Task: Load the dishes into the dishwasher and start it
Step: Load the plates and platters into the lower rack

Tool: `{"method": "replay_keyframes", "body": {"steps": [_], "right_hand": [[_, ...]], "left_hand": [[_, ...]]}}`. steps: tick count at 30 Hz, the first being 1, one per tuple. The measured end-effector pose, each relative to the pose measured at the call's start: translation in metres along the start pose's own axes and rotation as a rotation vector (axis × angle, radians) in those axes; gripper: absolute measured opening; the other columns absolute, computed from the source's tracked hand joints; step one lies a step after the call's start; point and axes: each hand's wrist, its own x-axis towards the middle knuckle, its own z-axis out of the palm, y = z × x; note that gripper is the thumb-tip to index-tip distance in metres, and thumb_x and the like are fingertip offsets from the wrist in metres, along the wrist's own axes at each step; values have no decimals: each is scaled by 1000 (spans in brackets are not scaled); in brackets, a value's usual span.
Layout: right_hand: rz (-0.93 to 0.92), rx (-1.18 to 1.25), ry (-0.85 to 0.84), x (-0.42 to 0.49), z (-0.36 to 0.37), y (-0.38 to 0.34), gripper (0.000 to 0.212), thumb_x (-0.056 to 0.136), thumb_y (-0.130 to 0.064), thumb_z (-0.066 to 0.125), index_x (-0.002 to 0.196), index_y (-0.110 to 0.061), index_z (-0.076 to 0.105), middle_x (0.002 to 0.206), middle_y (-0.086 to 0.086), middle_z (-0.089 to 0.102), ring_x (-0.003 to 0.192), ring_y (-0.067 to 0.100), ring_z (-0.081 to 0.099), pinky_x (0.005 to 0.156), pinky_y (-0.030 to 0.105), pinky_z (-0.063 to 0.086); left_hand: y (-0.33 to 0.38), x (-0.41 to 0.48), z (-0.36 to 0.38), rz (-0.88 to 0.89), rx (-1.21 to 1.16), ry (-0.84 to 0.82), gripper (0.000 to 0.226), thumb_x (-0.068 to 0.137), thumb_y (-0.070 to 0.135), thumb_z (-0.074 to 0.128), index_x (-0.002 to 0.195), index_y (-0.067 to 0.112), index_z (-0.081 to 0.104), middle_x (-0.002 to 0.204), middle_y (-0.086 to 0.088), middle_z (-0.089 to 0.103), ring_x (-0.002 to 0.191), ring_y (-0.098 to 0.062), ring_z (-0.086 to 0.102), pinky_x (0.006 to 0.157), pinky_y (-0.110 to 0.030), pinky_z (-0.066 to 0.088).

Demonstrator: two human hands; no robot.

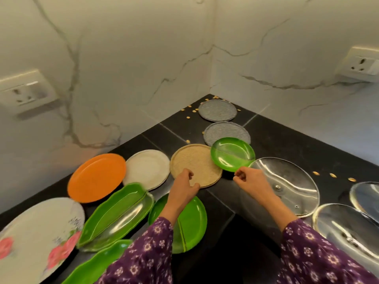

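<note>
Head view: as I judge it, nothing is loaded yet. The dishwasher is out of sight, and gathering, loading and starting are all left to do. The dishes lie flat on the black table (276, 136).

My left hand (184, 182) hovers over the near rim of the tan plate (196, 158) with curled fingers; I cannot tell whether they grip it. My right hand (251, 182) is just beside the small green plate (232, 153), its fingers (240, 176) curled in tight with nothing visible in them.

That green plate overlaps the tan plate and a grey plate (225, 130). The orange plate (96, 177), white plate (146, 169), leaf-shaped green dishes (114, 214) and glass plates (287, 181) all look empty. Loose seeds (332, 175) lie on the table itself.
</note>
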Motion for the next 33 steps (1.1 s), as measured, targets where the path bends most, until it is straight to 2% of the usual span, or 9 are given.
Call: {"method": "replay_keyframes", "body": {"steps": [5, 9, 11, 16, 20, 23, 27, 31, 33], "right_hand": [[-110, 27, -33, -25, 9, -21, 6, 79, -13, 70, 85, -10, 69, 73, 3, 69, 69, 19, 63, 72, 35, 52], [-223, -10, -73, -61, 20, -39, 4, 79, -12, 70, 81, -9, 68, 70, 3, 66, 65, 17, 59, 66, 26, 42], [-269, 16, -106, -82, 26, -48, 5, 77, -8, 71, 78, -12, 67, 68, 2, 65, 64, 16, 58, 67, 24, 39], [-326, 17, -243, -129, 51, -72, 13, 78, -14, 72, 75, -23, 62, 66, -6, 62, 65, 14, 60, 68, 29, 44], [-393, 18, -318, -159, 78, -105, 9, 79, -14, 70, 74, -18, 64, 66, -5, 60, 69, 20, 61, 68, 29, 43], [-462, -6, -362, -177, 97, -134, 6, 81, -16, 68, 77, -12, 66, 66, -1, 57, 69, 20, 57, 65, 27, 36], [-532, -6, -427, -194, 112, -168, 7, 83, -20, 65, 79, -15, 65, 72, -1, 61, 72, 18, 57, 65, 29, 40], [-562, -14, -466, -200, 122, -198, 6, 84, -19, 64, 80, -14, 65, 73, 0, 63, 71, 16, 57, 63, 27, 39], [-572, -42, -493, -198, 131, -213, 6, 84, -20, 64, 82, -14, 66, 74, -2, 62, 72, 15, 58, 64, 26, 41]], "left_hand": [[-5, -44, -22, -2, 6, 95, 30, 79, 23, 65, 103, 11, 52, 102, -5, 61, 96, -21, 57, 82, -38, 46], [-14, -103, -38, -41, 20, 173, 31, 79, 23, 66, 103, 10, 52, 102, -7, 60, 96, -23, 56, 82, -37, 45], [-20, -138, -47, -70, 22, 197, 31, 81, 24, 65, 105, 8, 52, 102, -7, 59, 93, -20, 54, 80, -33, 43], [-49, -224, -67, -143, 69, 274, 27, 82, 27, 63, 100, 11, 50, 94, -4, 57, 84, -18, 53, 71, -35, 42], [-70, -278, -84, -275, 74, 313, 32, 80, 26, 63, 107, 12, 52, 103, -2, 59, 94, -18, 53, 79, -31, 43], [-85, -307, -103, -343, 76, 355, 31, 81, 25, 63, 107, 13, 51, 102, 2, 56, 94, -15, 51, 77, -25, 39], [-100, -332, -125, -405, 70, 402, 33, 82, 27, 62, 111, 15, 50, 108, 2, 57, 100, -15, 53, 84, -33, 47], [-115, -340, -142, -410, 48, 460, 37, 81, 27, 65, 113, 13, 51, 109, 1, 58, 102, -15, 54, 82, -26, 44], [-126, -341, -153, -417, 43, 480, 39, 81, 27, 66, 114, 13, 52, 110, -1, 59, 103, -16, 55, 87, -29, 46]]}}
